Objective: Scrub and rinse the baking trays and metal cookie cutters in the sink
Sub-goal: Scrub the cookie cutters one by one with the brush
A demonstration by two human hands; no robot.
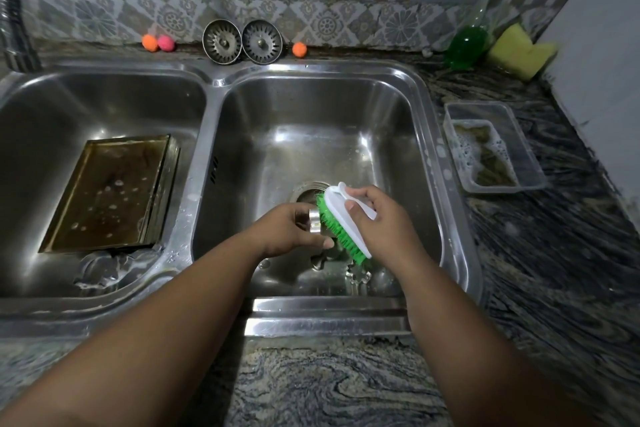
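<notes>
Over the right sink basin (346, 107), my left hand (291, 230) grips a small shiny metal cookie cutter (314, 221). My right hand (377, 215) holds a white scrub brush with green bristles (341, 222), its bristles pressed against the cutter. Two more cookie cutters (358, 276) lie on the basin floor just below the brush. A brownish baking tray (110, 191) with soapy water leans inside the left basin (104, 97).
A clear plastic container (495, 146) with foamy water sits on the counter to the right. Green dish soap bottle (465, 45) and yellow sponge (519, 50) stand at the back right. Two sink strainers (242, 42) and small coloured balls (157, 43) line the back ledge. Faucet hose (12, 10) at far left.
</notes>
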